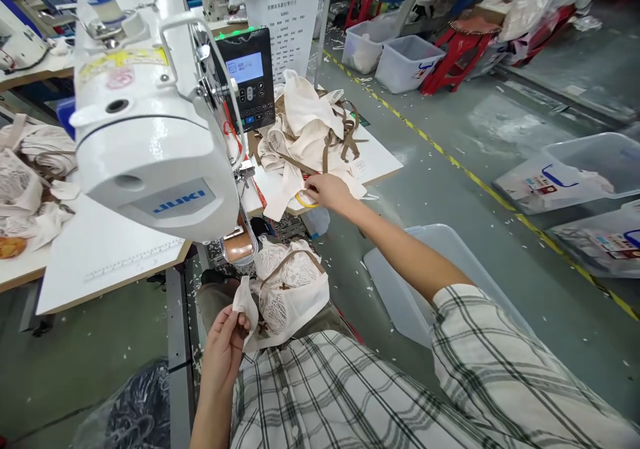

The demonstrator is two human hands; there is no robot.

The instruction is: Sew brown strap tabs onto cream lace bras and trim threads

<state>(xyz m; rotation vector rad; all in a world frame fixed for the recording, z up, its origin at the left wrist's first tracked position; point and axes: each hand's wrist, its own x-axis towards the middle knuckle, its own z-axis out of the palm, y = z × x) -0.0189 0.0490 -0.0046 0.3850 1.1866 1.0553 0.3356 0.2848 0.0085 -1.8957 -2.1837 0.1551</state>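
A cream lace bra (295, 296) with a brown strap lies across my lap, cups facing up. My left hand (230, 336) is closed, pinching the end of one of its side bands between thumb and fingers. Out at the table's front corner, my right hand (327, 192) has its fingers bent together at a yellow loop (306, 200) that looks like a scissors handle. The hand hides the rest of that tool. Just behind it lies a heap of cream bras (305, 122) with brown straps.
A white JUKI sewing machine (155, 149) stands left of centre, its control screen (245, 79) lit. More lace pieces (30, 176) lie on the left table. A clear plastic bin (450, 242) sits on the floor under my right arm; others stand farther right.
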